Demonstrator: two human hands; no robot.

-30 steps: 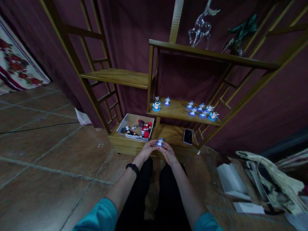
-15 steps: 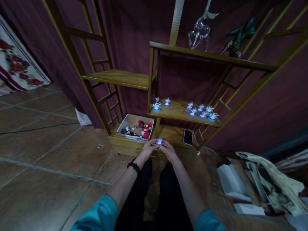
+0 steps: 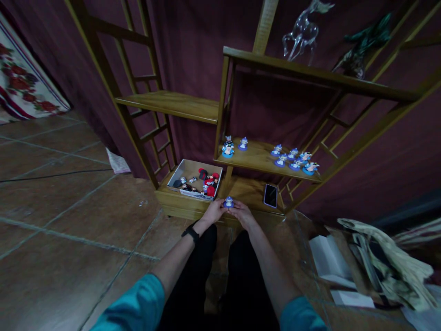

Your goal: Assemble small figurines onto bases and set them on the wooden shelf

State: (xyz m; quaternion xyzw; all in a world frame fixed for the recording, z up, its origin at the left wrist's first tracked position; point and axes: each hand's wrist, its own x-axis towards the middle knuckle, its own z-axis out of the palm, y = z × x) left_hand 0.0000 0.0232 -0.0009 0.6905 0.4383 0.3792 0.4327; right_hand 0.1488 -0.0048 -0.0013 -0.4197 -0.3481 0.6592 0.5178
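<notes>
A small purple-and-white figurine on a round purple base is held between my two hands, in front of the lower shelf. My left hand grips its left side with closed fingers. From the right, my right hand holds the base. On the middle shelf, several similar figurines stand toward the right, one purple figurine stands alone, and a blue-based figurine is at the left end with a darker one behind it. An open cardboard box with red, black and white figurines sits to the left of my hands.
A phone or tablet with a dark screen lies on the lower shelf at right. A clear glass deer and a green-brown ornament stand on the upper shelf. White boxes and pale cloth lie on the floor at right.
The view has shifted slightly, so the shelves appear a little farther right. Both hands still hold the purple figurine in nearly the same place.
</notes>
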